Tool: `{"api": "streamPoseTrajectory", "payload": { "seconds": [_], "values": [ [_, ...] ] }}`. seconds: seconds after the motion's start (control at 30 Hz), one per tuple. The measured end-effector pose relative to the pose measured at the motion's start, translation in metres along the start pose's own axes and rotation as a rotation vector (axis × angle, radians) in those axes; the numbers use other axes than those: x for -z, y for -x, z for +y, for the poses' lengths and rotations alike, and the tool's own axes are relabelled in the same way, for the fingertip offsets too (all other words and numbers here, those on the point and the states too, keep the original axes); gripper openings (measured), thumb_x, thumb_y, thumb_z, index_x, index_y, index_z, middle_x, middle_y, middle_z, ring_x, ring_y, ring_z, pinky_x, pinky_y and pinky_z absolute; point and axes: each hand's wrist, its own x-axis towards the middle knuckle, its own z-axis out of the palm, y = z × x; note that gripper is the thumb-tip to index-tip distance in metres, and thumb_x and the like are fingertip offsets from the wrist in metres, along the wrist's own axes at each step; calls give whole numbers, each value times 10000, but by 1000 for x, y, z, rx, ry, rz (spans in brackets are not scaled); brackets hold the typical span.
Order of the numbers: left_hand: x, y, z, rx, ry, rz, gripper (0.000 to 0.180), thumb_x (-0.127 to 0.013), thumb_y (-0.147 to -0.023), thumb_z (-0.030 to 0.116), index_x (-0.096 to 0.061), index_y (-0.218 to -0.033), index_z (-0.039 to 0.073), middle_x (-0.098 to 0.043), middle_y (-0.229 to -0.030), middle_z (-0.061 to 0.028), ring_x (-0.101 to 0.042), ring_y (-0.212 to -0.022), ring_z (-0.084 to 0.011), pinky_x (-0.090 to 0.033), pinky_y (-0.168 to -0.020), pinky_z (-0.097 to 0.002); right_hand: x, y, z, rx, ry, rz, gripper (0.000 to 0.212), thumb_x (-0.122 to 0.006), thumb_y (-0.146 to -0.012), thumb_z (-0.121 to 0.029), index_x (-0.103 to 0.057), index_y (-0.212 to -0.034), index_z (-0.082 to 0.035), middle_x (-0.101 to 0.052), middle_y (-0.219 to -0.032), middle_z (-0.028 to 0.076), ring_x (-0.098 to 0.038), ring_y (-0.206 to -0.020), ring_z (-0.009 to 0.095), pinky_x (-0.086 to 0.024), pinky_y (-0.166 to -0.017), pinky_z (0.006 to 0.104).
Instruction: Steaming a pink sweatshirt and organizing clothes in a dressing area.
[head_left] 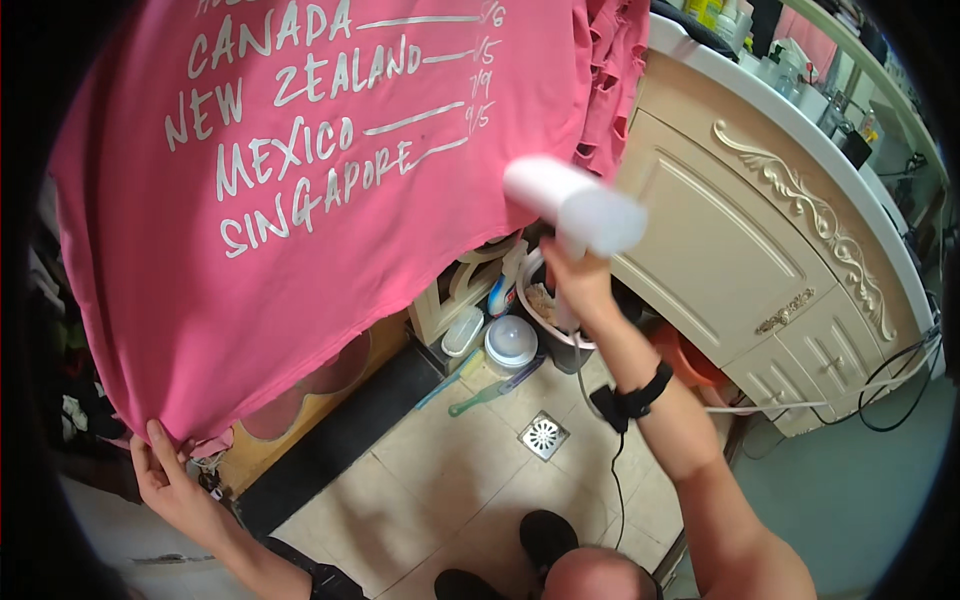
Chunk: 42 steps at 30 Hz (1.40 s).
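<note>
A large pink shirt (350, 275) with white hand-style lettering and a slashed right edge hangs spread out before me. At its lower left corner, my left hand (172, 488) pinches the hem between thumb and fingers. My right hand (585, 288) is wrapped round the handle of a white hair dryer (570, 205), smeared by motion. The dryer's barrel is in front of the shirt's lower right part, one end toward the cloth. I cannot tell whether it touches. A cord runs down from its handle. A black band with a small box sits on my right wrist.
At right stands a cream vanity cabinet (715, 210) with toiletries on its white top. Below the shirt are a bin (560, 330), a round white container (510, 343) and brushes. A red-orange basin (690, 352) sits under the cabinet. Cables hang at right. The tiled floor has a drain (543, 436).
</note>
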Motion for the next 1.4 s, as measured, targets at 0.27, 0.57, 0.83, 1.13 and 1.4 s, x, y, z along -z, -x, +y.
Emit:
{"api": "streamPoseTrajectory", "payload": {
  "seconds": [0.27,0.57,0.83,1.13,1.4],
  "values": [
    [11,-1,-5,21,-9,16,262,-610,-981,225,-623,-1035,-31,-624,-903,-51,-564,-784,-91,-491,-704,-256,-10,-8,-48,-379,-369,5,189,-715,-859,-153,-593,-904,-16,-570,-635,40,-531,-498,124,-404,-444,290],
    [8,-2,-8,-13,10,28,264,-608,-982,212,-629,-1064,-38,-630,-924,-63,-575,-805,-100,-503,-720,-259,-9,25,-41,-580,-406,-94,242,-685,-844,-88,-561,-1026,12,-568,-669,53,-533,-490,137,-422,-421,303],
    [18,-4,-12,9,1,-8,258,-608,-982,217,-626,-1055,-30,-625,-938,-56,-574,-812,-105,-496,-723,-260,29,-49,-71,-368,-519,66,184,-644,-862,-76,-555,-988,24,-552,-644,63,-531,-493,147,-415,-432,289],
    [6,-2,-1,-38,20,18,247,-602,-986,220,-629,-1039,-20,-621,-954,-52,-574,-844,-99,-486,-721,-261,3,-28,-49,-537,-536,-64,261,-693,-834,-84,-575,-1046,12,-549,-605,39,-519,-448,138,-397,-402,281],
    [16,-6,-9,-12,8,-6,248,-597,-988,210,-632,-1041,-30,-625,-948,-51,-575,-824,-97,-488,-721,-257,28,-64,-83,-401,-575,55,156,-682,-849,-109,-581,-913,-8,-556,-612,32,-537,-493,129,-412,-431,278]
  ]
}}
